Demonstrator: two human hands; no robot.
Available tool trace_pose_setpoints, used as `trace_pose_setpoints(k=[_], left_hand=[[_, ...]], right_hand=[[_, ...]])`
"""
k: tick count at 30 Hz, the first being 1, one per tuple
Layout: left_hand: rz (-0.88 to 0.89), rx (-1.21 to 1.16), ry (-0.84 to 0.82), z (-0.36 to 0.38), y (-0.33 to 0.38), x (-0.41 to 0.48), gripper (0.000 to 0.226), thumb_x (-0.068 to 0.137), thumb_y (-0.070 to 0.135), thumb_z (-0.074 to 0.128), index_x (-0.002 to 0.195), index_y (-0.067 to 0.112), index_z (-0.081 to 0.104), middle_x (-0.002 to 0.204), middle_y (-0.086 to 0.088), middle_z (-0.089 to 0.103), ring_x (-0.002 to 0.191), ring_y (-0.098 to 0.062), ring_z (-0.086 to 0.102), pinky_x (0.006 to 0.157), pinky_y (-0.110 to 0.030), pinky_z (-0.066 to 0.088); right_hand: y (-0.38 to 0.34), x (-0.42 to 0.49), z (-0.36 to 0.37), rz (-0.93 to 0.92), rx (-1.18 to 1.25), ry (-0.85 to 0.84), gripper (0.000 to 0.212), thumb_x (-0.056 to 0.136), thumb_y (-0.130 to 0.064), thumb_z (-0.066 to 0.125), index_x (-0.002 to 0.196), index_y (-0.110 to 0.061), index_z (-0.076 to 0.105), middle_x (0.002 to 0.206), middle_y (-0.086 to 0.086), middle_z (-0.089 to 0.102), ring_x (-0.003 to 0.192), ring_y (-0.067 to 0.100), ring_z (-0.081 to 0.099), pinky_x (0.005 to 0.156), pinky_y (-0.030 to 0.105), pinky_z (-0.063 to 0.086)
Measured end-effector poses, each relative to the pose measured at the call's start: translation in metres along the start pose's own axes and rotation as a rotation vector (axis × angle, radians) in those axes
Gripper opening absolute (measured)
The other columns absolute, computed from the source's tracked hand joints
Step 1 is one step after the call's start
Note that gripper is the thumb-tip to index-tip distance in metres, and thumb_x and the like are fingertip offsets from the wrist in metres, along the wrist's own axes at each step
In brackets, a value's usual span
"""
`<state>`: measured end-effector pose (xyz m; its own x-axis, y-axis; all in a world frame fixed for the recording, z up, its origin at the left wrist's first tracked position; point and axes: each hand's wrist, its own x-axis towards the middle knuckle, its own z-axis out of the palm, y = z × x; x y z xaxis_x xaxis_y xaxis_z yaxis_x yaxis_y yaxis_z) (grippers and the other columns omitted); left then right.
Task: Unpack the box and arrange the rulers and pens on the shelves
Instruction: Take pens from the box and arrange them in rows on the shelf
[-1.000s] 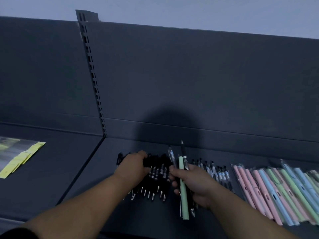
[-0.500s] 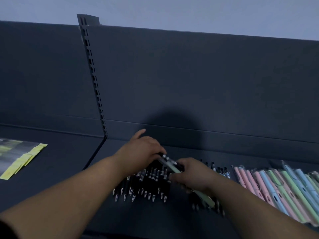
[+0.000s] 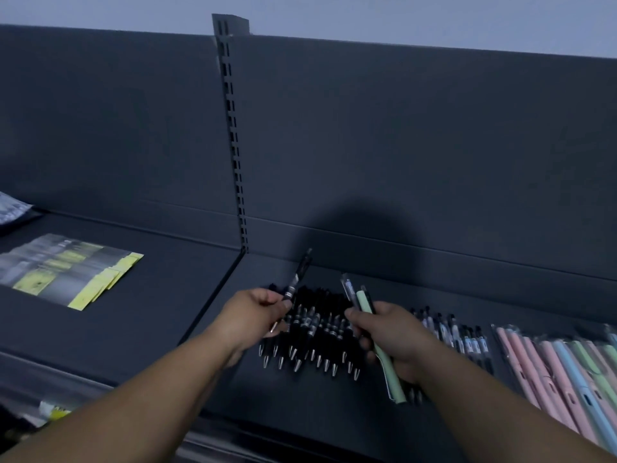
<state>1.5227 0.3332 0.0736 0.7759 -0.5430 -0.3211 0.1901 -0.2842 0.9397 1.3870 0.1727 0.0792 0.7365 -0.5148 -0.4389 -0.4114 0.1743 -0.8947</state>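
Left hand [image 3: 257, 315] pinches slim black plastic pen [image 3: 297, 279] at 10 o'clock of black pen row [image 3: 320, 325] on dark grey shelf [image 3: 300, 402], right hand [image 3: 390, 335] clamps mint-green-and-black pen bundle [image 3: 365, 304] at 3 o'clock; loosely held bundle could slip, scattering row.

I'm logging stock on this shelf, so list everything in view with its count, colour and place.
shelf: one, dark grey
black pens: over a dozen, black, silver tips, row on shelf
single pen: one, black, held above the row
green pen: one, pale green, held with darker pens
clear pens: several, dark-capped, right of black pens
pastel pens: many, pink, blue, green, far right
packets: blurred pile, yellow and grey, left bay
left hand: fingers pinch single pen
right hand: fingers grip green pen
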Motion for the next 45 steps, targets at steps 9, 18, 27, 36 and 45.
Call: trace_pose_setpoints(k=[9, 18, 27, 36, 45], left_hand=[[0.182, 0.759, 0.12, -0.001, -0.009, 0.014, 0.019, 0.087, 0.032, 0.063, 0.103, 0.021, 0.064, 0.088, 0.004, 0.064, 0.078, -0.01, 0.06, 0.062, -0.016, 0.042], [0.211, 0.93, 0.028, 0.005, -0.011, 0.027, 0.029, 0.085, 0.038, 0.065, 0.11, 0.024, 0.06, 0.09, 0.007, 0.061, 0.081, -0.008, 0.058, 0.068, -0.02, 0.045], [0.256, 0.217, -0.253, 0.08, 0.041, 0.007, 0.024, 0.089, 0.042, 0.06, 0.093, 0.02, 0.07, 0.081, 0.008, 0.069, 0.076, -0.006, 0.062, 0.072, -0.024, 0.047], [0.237, 0.178, -0.074, 0.083, 0.053, 0.027, 0.016, 0.094, 0.027, 0.056, 0.094, 0.016, 0.067, 0.078, 0.001, 0.065, 0.064, -0.011, 0.054, 0.06, -0.023, 0.046], [0.133, 0.184, 0.015, 0.035, 0.022, 0.021, 0.017, 0.093, 0.029, 0.059, 0.095, 0.015, 0.069, 0.077, -0.002, 0.065, 0.065, -0.013, 0.055, 0.059, -0.022, 0.047]], right_hand=[[0.0, 0.002, 0.011, 0.052, 0.216, 0.015, 0.012, 0.097, -0.017, 0.057, 0.104, -0.007, 0.058, 0.067, 0.003, 0.061, 0.052, 0.011, 0.051, 0.043, 0.023, 0.044], [-0.003, -0.005, -0.001, 0.059, 0.41, -0.101, 0.021, 0.099, -0.015, 0.052, 0.116, -0.007, 0.061, 0.082, 0.008, 0.073, 0.062, 0.015, 0.066, 0.056, 0.029, 0.057], [-0.004, -0.023, -0.028, 0.049, 0.317, -0.244, 0.02, 0.099, -0.019, 0.051, 0.109, -0.008, 0.063, 0.093, 0.011, 0.072, 0.078, 0.019, 0.069, 0.069, 0.033, 0.058], [0.0, -0.017, -0.068, -0.119, -0.113, 0.238, 0.038, 0.096, -0.047, 0.051, 0.092, -0.017, 0.074, 0.072, 0.0, 0.059, 0.055, 0.011, 0.051, 0.057, 0.024, 0.044], [-0.001, 0.029, -0.009, 0.003, -0.269, 0.044, 0.03, 0.096, -0.037, 0.056, 0.086, -0.009, 0.053, 0.067, 0.006, 0.05, 0.048, 0.015, 0.04, 0.046, 0.026, 0.036]])
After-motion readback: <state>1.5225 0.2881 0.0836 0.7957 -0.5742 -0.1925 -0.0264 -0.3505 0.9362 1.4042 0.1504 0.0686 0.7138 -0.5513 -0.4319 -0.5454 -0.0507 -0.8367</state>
